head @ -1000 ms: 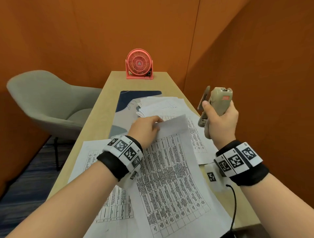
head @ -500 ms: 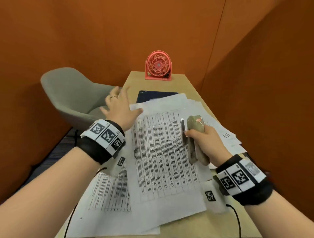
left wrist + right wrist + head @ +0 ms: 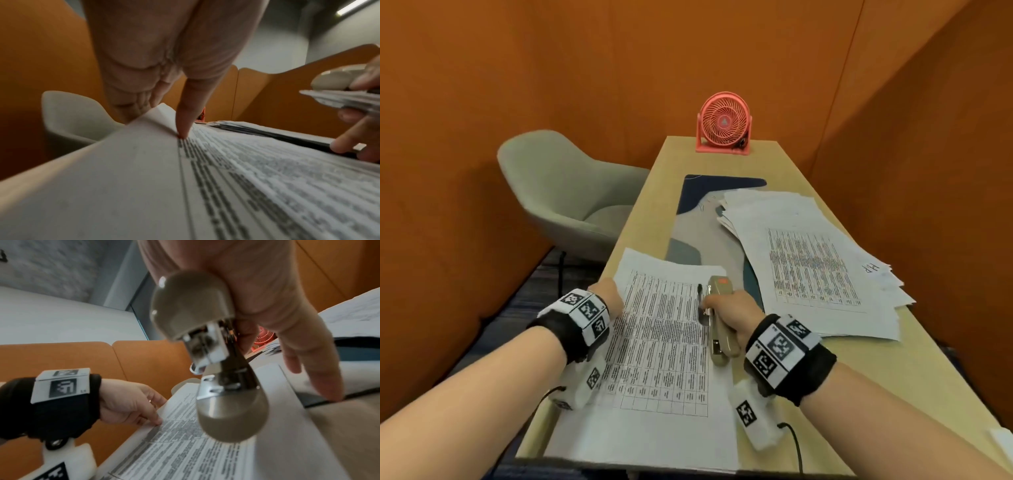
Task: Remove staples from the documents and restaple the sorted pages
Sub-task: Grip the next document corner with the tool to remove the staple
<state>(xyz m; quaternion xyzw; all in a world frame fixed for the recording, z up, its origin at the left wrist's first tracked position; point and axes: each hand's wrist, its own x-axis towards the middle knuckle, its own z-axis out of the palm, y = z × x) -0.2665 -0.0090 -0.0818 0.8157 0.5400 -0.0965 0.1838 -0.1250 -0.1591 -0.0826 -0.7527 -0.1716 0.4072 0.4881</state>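
A printed table document lies on the near part of the desk. My left hand is at its left margin; in the left wrist view the thumb presses on top while the fingers curl under the raised paper edge, pinching it. My right hand grips a beige stapler and holds it low over the document's right edge. In the right wrist view the stapler shows its rear end, tilted above the page.
A loose pile of papers covers the desk's right side over a dark blue and grey mat. A pink fan stands at the far end. A grey chair sits left of the desk. Orange walls close in on all sides.
The lifted sheet has been laid flat on the near document. My left hand has moved to its left margin. My right hand has come down from mid-air and holds the stapler at the page's right edge.
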